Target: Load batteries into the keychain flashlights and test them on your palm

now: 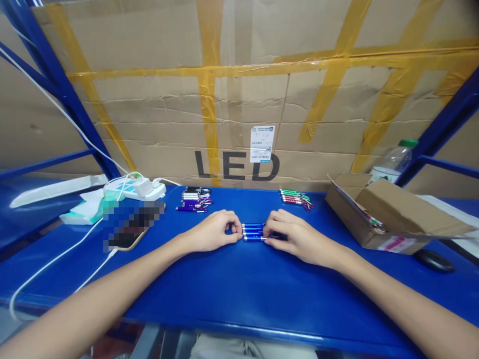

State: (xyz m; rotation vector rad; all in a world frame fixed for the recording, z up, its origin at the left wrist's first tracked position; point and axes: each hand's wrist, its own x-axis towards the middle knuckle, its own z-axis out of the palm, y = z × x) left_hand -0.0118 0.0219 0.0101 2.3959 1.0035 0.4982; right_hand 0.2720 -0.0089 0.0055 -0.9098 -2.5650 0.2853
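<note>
Several blue metal tubes (253,232) lie side by side in a small stack on the blue table (224,294), between my two hands. My left hand (217,230) is at their left ends, thumb and fingertips curled together; whether anything is pinched there is too small to tell. My right hand (286,232) has its fingers closed on the right ends of the blue tubes, hiding those ends. Behind my left hand lies a group of black, silver and purple tubes (192,198) with small clips. Green and red tubes (294,197) lie behind my right hand.
An open cardboard box (385,214) stands at the right, with a black mouse (434,261) and a bottle (394,159) near it. At the left are a phone (134,227), a power strip (129,188) and white cables. A large taped carton (157,119) stands behind.
</note>
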